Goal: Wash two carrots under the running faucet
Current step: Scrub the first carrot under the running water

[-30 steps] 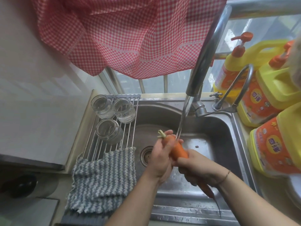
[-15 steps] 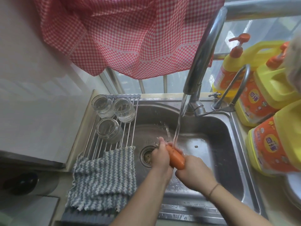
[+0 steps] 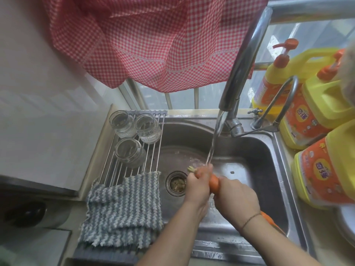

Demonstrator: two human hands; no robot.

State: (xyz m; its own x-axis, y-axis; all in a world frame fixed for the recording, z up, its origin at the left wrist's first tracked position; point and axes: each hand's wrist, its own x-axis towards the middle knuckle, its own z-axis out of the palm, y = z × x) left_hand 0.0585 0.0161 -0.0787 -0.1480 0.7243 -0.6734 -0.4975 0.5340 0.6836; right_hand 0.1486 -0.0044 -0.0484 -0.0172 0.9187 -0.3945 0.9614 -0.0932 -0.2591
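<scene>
Under faucet (image 3: 244,60) stream — left hand (image 3: 198,186) | right hand (image 3: 237,205) — both clasp carrot (image 3: 213,182)

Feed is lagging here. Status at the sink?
Left hand and right hand both gripping carrot. Faucet stream hitting its top. Nothing blocking.

Bare forearms, a thin beaded bracelet (image 3: 250,219) around the right wrist

Both hands raised together, forearms converging.
Left hand (image 3: 197,187) and right hand (image 3: 237,202) curled closed, knuckles upward, nearly touching.
</scene>
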